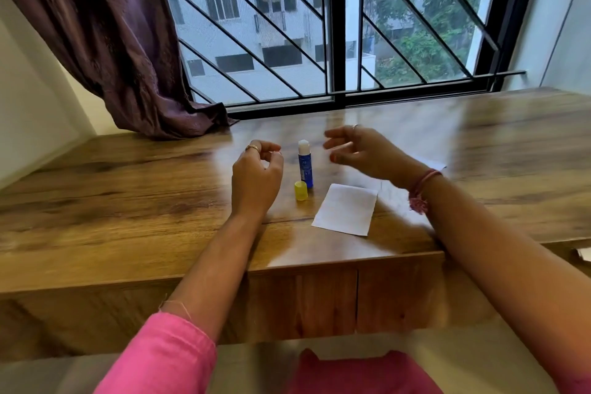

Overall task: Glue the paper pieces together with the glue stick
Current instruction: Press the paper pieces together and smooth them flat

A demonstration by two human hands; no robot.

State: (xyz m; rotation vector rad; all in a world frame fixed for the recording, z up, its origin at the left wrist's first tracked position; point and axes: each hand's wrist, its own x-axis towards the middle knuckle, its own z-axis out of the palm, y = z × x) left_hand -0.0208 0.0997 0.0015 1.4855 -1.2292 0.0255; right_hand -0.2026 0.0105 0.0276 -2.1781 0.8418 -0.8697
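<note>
Hovering empty: left hand point(256, 176) curled, right hand point(361, 152) open | glue stick point(305, 163) upright between | paper point(345, 209) near desk edge point(319, 262)

Uncapped glue stick point(305, 164) between empty hands

A room in a home, most likely an upper-floor flat, was shown. A wooden desk point(128, 201) with a wood-grain top was set right against a barred window point(335, 25), and a purple curtain point(105, 35) was drawn to the left side, its hem resting on the desk's far edge. Plain white walls point(28, 99) were seen on the left. Through the glass, an apartment block point(256, 9) with several storeys of windows and green trees point(441, 16) were visible at about the same height.
</note>
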